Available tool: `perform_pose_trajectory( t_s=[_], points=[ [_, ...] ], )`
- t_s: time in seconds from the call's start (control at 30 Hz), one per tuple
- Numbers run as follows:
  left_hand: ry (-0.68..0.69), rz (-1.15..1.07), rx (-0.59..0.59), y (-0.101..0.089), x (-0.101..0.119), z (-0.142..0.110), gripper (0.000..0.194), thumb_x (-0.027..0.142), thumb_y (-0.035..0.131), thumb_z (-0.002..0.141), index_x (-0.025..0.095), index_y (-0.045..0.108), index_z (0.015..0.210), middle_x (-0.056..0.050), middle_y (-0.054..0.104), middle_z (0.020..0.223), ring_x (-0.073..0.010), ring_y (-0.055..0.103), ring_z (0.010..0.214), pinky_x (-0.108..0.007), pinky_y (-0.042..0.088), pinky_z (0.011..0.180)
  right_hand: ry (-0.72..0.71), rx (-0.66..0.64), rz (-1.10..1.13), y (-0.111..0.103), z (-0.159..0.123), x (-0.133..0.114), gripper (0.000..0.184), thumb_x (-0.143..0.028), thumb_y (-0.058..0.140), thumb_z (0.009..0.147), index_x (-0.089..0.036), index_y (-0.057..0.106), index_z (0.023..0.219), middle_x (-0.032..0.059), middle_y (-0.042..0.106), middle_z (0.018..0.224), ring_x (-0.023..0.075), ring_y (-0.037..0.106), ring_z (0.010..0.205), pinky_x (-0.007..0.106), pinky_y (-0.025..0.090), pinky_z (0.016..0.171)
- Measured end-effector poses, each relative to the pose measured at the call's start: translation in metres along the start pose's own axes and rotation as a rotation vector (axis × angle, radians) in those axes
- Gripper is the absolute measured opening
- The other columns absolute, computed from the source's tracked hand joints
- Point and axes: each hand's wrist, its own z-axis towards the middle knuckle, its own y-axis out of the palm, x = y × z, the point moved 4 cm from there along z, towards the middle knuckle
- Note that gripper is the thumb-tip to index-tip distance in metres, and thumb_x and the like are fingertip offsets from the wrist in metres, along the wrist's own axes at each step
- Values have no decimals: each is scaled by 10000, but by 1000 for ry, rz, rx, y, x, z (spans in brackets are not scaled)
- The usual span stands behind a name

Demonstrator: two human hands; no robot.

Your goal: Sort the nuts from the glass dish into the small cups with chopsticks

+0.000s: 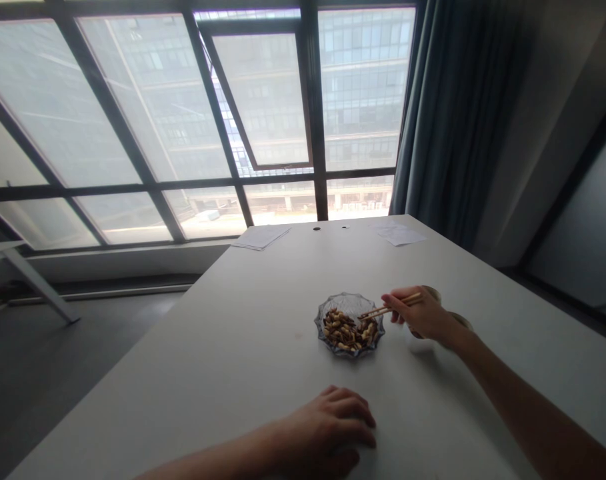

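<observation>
**Left hand [327,427] flat on the table [223,373], chopsticks [390,308] over a glass dish [350,300]**

Left hand lies relaxed near the table's edge, fingers slightly curled, holding nothing. Right hand [417,313] pinches the chopsticks in a narrow grip, their tips reaching over the rim towards small brown-and-tan nuts [343,331] heaped in the dish. Whether a piece sits between the tips, I cannot tell. The nuts look light, hard and slick, likely to roll away, so each seems best gripped across its middle. The dish, on the white tabletop, looks fragile and best steadied by its scalloped rim. A white bowl [417,341] sits partly hidden by the right hand. Papers [261,237] lie at the far end, before a wide window [117,113] with a dark curtain [453,113] beside it.
</observation>
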Motion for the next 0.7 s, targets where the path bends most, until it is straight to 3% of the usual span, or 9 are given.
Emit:
perform_pose_trajectory(
  t_s=[0.3,0.7],
  points=[
    [15,-23,9,-1,0,0,327,221,690,964,272,640,1283,-63,697,1361,-264,606,1348,-406,428,1203,-64,0,2,0,-1,-5,524,-626,600,1021,-199,699,733,64,757,658,208,706,595,295,513,588],
    [13,-26,8,1,0,0,325,224,686,964,271,640,1283,-69,697,1361,-272,605,1350,-419,436,1191,-71,-80,-4,-3,-5,-18,479,-566,637,1013,-195,691,715,52,725,642,189,673,588,281,475,571]
  ],
)
